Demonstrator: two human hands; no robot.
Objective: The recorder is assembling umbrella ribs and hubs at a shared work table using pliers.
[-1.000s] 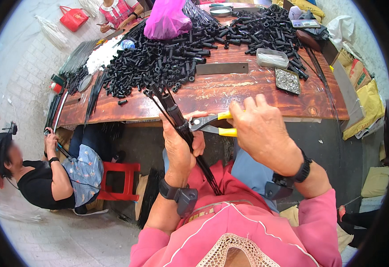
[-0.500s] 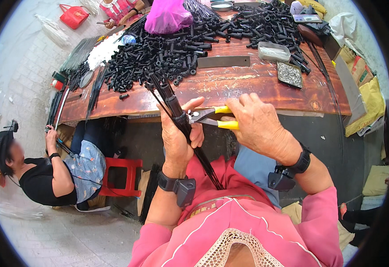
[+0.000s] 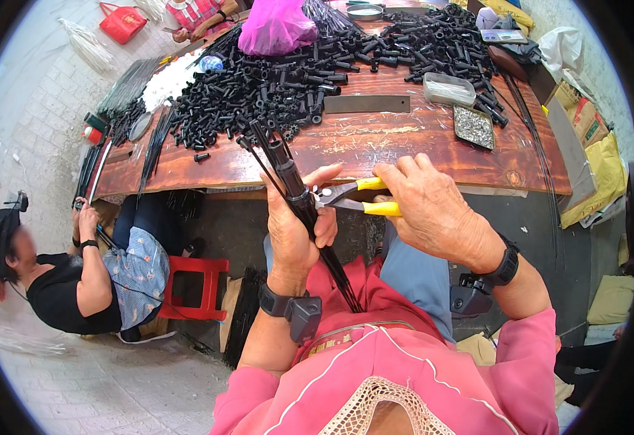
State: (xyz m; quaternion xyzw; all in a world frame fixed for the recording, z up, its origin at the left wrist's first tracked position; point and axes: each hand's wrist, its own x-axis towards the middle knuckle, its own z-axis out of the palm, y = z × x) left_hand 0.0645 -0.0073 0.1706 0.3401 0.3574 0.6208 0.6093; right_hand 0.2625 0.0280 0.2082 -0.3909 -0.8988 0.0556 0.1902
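Observation:
My left hand (image 3: 288,235) is closed around a black bundle of tubular fittings and thin rods (image 3: 293,177). The bundle leans over my lap, its thick end up toward the table and its thin rods running down to my waist. In my right hand (image 3: 433,206) is a pair of pliers (image 3: 346,193) with yellow grips. Their jaws touch the right side of the bundle, beside my left thumb and fingertips. Whether the jaws grip a small part there is too small to tell.
A wooden table (image 3: 375,148) ahead carries a heap of black tubes (image 3: 259,94), a flat metal bar (image 3: 366,104), a clear plastic box (image 3: 449,89) and a tray of small metal pieces (image 3: 474,127). At left a co-worker (image 3: 77,283) sits by a red stool (image 3: 197,286).
The plier handles have spread slightly apart, and my right hand has shifted a little to the right. The bundle stays in my left hand.

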